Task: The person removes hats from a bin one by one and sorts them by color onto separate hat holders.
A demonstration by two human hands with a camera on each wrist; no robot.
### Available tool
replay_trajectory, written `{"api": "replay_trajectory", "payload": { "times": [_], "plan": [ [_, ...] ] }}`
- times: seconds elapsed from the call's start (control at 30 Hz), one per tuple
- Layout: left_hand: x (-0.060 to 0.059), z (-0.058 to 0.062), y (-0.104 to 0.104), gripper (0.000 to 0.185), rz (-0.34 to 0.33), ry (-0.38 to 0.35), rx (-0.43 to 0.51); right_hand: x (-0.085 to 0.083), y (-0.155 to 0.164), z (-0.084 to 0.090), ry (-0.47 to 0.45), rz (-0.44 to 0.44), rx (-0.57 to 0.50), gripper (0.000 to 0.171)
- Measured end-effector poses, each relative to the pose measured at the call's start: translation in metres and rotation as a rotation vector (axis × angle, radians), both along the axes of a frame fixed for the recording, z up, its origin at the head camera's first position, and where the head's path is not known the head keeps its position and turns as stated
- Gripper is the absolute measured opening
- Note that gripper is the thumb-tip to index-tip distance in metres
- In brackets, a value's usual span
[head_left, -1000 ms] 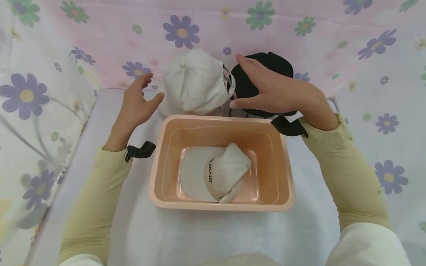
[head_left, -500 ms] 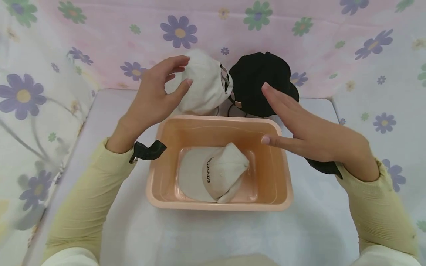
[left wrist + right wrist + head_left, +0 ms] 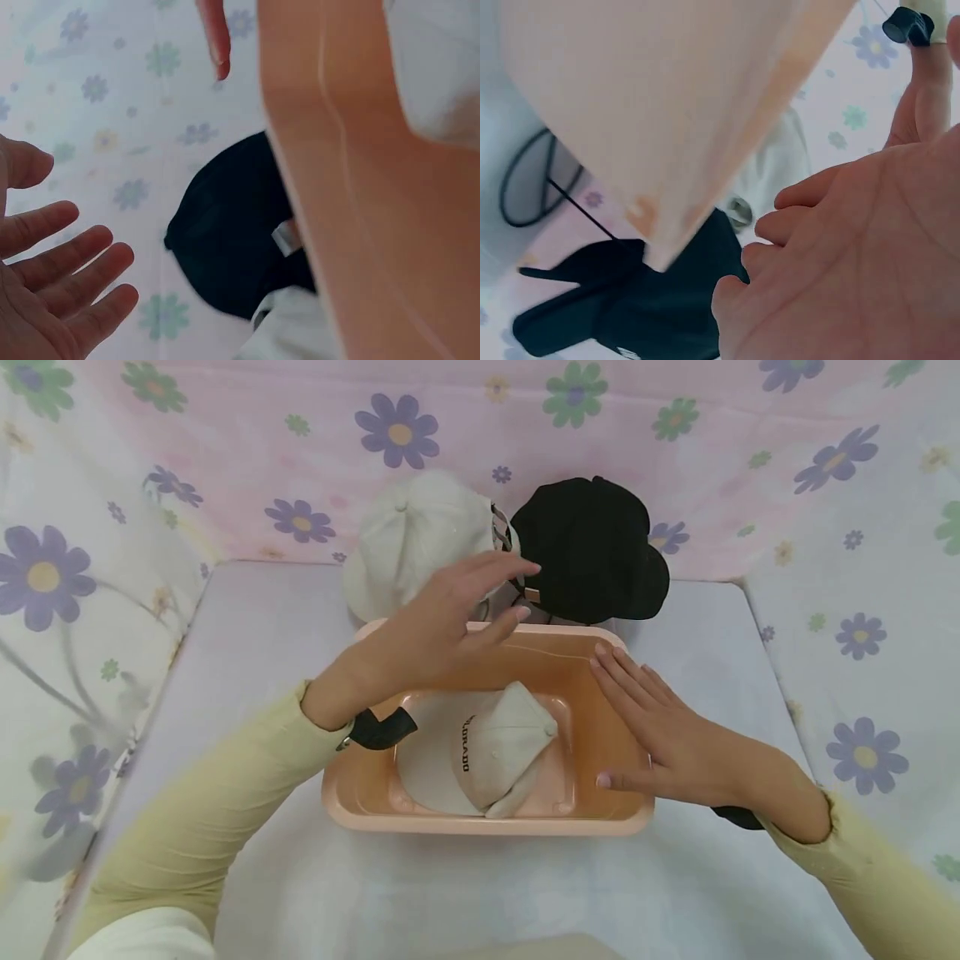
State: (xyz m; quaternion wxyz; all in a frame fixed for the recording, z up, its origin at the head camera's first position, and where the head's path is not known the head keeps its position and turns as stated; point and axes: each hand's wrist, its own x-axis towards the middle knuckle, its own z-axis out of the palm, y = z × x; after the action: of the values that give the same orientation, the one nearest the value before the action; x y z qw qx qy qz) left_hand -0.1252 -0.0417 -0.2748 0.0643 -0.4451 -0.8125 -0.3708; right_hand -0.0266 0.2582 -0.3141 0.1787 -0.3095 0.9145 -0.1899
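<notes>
My left hand (image 3: 442,622) hovers over the back left of a peach plastic basin (image 3: 487,828), fingers loosely extended toward a black cap (image 3: 592,552) and holding nothing. Above the basin's right side, my right hand (image 3: 667,735) is spread flat, palm down, with nothing in it. Inside the basin lies a beige cap (image 3: 510,743) with dark lettering, its brim to the left. Behind the basin stands a white cap (image 3: 412,527), partly covered by my left hand. The black cap sits right beside it. In the left wrist view the black cap (image 3: 225,225) shows beyond the basin wall (image 3: 352,187).
A white cloth (image 3: 480,893) covers the table. Flowered fabric (image 3: 465,410) rises at the back and both sides. A thin black cord loop (image 3: 506,180) shows beside the basin in the right wrist view. Each wrist carries a black strap piece (image 3: 382,729).
My left hand has moved right, from beside the white cap to over the basin's back. My right hand has come down and toward me, from the black cap to the basin's right side.
</notes>
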Motion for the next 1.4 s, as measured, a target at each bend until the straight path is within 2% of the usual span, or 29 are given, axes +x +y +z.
{"api": "replay_trajectory", "payload": {
  "times": [0.17, 0.23, 0.43, 0.6, 0.73, 0.87, 1.03, 1.1, 1.23, 1.33, 1.4],
  "plan": [
    [0.011, -0.012, 0.018, 0.045, -0.041, -0.083, -0.25, 0.016, 0.005, -0.016, 0.01, -0.027, 0.019, 0.115],
    [0.014, -0.018, 0.026, 0.047, -0.063, -0.105, -0.32, 0.022, 0.006, -0.021, 0.026, -0.045, 0.033, 0.119],
    [0.02, -0.035, 0.044, 0.049, -0.143, -0.065, -0.488, 0.031, 0.008, -0.033, 0.148, -0.06, 0.057, 0.13],
    [0.019, -0.046, 0.049, 0.046, -0.21, -0.051, -0.54, 0.033, 0.009, -0.04, 0.228, -0.055, 0.064, 0.116],
    [0.018, -0.054, 0.052, 0.045, -0.227, -0.07, -0.573, 0.034, 0.008, -0.045, 0.256, -0.064, 0.047, 0.103],
    [0.018, -0.064, 0.057, 0.047, -0.236, -0.093, -0.647, 0.034, 0.008, -0.049, 0.279, -0.066, 0.034, 0.099],
    [0.021, -0.078, 0.063, 0.049, -0.272, -0.073, -0.731, 0.035, 0.009, -0.054, 0.302, -0.069, 0.032, 0.099],
    [0.023, -0.083, 0.064, 0.053, -0.266, -0.068, -0.759, 0.036, 0.009, -0.054, 0.308, -0.073, 0.035, 0.099],
    [0.028, -0.093, 0.068, 0.058, -0.211, -0.067, -0.846, 0.038, 0.009, -0.053, 0.31, -0.086, 0.038, 0.101],
    [0.03, -0.098, 0.069, 0.052, -0.164, -0.039, -0.908, 0.038, 0.009, -0.052, 0.311, -0.091, 0.034, 0.102],
    [0.03, -0.099, 0.069, 0.041, -0.13, -0.019, -0.921, 0.037, 0.009, -0.052, 0.317, -0.093, 0.028, 0.102]
  ]
}}
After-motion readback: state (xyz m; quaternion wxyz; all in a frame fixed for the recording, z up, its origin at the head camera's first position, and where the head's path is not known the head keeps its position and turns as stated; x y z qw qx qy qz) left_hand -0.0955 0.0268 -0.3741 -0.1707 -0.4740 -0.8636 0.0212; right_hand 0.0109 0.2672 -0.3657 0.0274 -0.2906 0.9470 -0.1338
